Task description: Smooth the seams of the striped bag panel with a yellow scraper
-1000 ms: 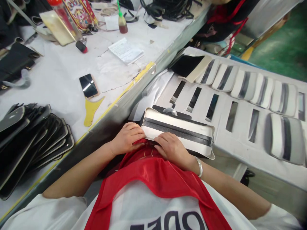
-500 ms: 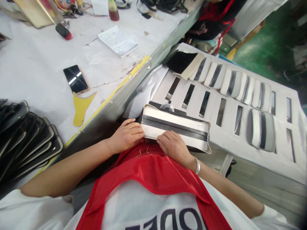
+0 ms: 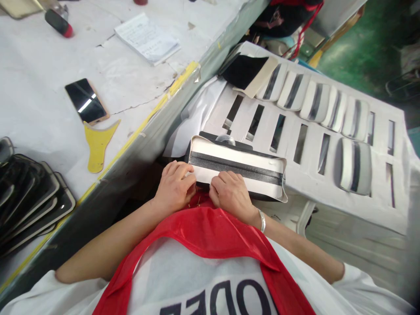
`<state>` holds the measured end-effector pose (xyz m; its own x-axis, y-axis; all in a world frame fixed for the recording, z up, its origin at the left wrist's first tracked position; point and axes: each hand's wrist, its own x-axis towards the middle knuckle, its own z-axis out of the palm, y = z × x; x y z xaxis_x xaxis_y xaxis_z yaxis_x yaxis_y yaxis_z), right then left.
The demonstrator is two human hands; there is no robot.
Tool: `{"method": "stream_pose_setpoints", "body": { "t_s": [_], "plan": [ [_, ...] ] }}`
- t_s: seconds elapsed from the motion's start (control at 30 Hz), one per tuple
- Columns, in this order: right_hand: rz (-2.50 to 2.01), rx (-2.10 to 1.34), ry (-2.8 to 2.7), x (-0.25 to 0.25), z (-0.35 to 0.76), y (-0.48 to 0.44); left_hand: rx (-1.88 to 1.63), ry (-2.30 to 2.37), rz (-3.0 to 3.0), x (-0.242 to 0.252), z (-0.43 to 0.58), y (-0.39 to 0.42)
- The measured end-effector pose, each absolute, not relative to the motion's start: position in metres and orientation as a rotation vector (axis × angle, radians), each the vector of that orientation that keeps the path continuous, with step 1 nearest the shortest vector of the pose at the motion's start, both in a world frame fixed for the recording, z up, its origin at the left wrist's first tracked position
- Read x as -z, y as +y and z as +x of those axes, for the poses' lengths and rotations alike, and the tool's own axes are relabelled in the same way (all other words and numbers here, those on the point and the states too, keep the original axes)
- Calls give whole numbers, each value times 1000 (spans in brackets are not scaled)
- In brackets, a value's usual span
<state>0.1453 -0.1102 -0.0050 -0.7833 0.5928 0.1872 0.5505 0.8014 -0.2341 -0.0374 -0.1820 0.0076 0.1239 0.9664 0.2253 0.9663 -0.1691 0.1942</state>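
A cream rectangular panel with a dark strip along its middle (image 3: 236, 168) lies in front of my chest, over a black piece. My left hand (image 3: 173, 188) and my right hand (image 3: 231, 194) sit close together on its near edge, fingers curled and pinching that edge. A silver bangle circles my right wrist. A red sash hangs just below both hands.
A white slotted rack (image 3: 315, 144) to the right carries several similar cream-and-dark pieces (image 3: 354, 166). On the white table (image 3: 39, 65) at left lie a phone (image 3: 85, 100), a yellow scraper (image 3: 96, 142), a notepad (image 3: 147, 38) and a stack of black panels (image 3: 29, 197).
My hands have drawn closer together on the panel's near edge. The view has shifted, so the table objects sit further toward the upper left.
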Motion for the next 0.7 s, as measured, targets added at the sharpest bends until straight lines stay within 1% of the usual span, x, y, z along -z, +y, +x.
{"method": "stream_pose_setpoints", "body": {
  "t_s": [0.23, 0.3, 0.4, 0.5, 0.7],
  "plan": [
    [-1060, -337, -2557, 7, 151, -112, -627, 2150, 1996, -8, -30, -179],
    [-978, -279, -2543, 10, 159, -113, -674, 2158, 1928, -7, -30, -179],
    [-683, -150, -2583, 15, 170, -116, -740, 2163, 1874, -3, -32, -180],
    [-438, -97, -2668, 21, 173, -120, -778, 2165, 1859, 2, -34, -180],
    [-414, -24, -2734, 35, 167, -124, -803, 2048, 2030, 10, -39, -185]
  ]
}}
